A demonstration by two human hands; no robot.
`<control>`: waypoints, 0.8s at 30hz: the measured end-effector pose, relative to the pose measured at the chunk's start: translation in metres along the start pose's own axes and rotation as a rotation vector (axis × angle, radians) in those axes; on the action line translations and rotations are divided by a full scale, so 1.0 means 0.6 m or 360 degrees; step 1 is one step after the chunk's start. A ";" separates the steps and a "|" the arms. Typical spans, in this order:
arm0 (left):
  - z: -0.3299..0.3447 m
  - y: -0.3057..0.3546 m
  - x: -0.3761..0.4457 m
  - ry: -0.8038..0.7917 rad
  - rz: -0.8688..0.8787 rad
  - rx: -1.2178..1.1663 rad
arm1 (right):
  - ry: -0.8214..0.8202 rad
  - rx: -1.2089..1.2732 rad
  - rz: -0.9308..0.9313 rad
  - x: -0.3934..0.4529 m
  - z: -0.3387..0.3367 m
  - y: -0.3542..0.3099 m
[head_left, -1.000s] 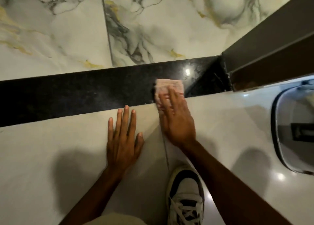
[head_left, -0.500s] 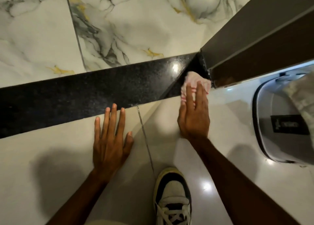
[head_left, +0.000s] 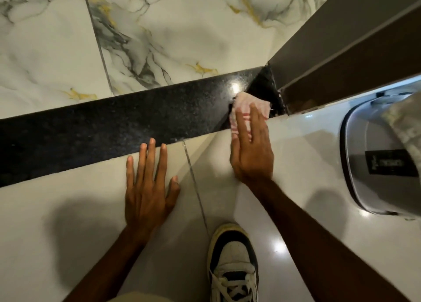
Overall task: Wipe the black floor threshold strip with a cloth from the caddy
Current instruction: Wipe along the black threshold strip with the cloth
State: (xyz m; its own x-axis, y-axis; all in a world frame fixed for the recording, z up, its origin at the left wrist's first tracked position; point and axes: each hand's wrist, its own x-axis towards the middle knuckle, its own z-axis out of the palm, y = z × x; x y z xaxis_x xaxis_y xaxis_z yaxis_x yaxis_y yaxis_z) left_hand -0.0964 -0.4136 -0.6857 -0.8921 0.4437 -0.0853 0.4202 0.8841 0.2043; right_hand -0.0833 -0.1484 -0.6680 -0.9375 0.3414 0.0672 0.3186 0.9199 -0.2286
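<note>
Right hand (head_left: 251,151) lies flat, palm down, fingers (head_left: 242,128) straight and pressed together, pinning a white cloth (head_left: 247,104) with red stripes onto the right end of the black threshold strip (head_left: 114,128) — not pinching it, just pressing. The cloth's near half is hidden under the fingers; its near edge overhangs onto the pale floor tile (head_left: 68,222). It sits just beside the dark door frame (head_left: 341,57), where the strip's corner is in shadow and hard to read. Left hand (head_left: 148,187) is flat on the pale tile, fingers spread, holding nothing; the fingertips reach the strip's near edge. Strip runs diagonally across the view, cut off at the left edge, marble tile (head_left: 182,35) beyond it. Grey caddy (head_left: 376,165) at right is cut off by the frame edge — contents unclear, label unreadable. One sneaker (head_left: 232,265) at bottom, partly cropped.
</note>
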 end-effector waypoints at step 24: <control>-0.619 0.163 -0.096 -0.0425 0.0356 -0.0001 | -0.1031 0.0686 0.0661 -0.140 -0.587 -0.135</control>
State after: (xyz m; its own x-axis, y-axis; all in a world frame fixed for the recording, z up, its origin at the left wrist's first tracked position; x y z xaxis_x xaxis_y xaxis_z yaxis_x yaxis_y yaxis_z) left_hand -0.0657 -0.4067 -0.2985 -0.7029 0.6493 -0.2905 0.6003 0.7605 0.2475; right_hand 0.0189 -0.1838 -0.3130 -0.6942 0.3355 -0.6368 0.6936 0.5481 -0.4674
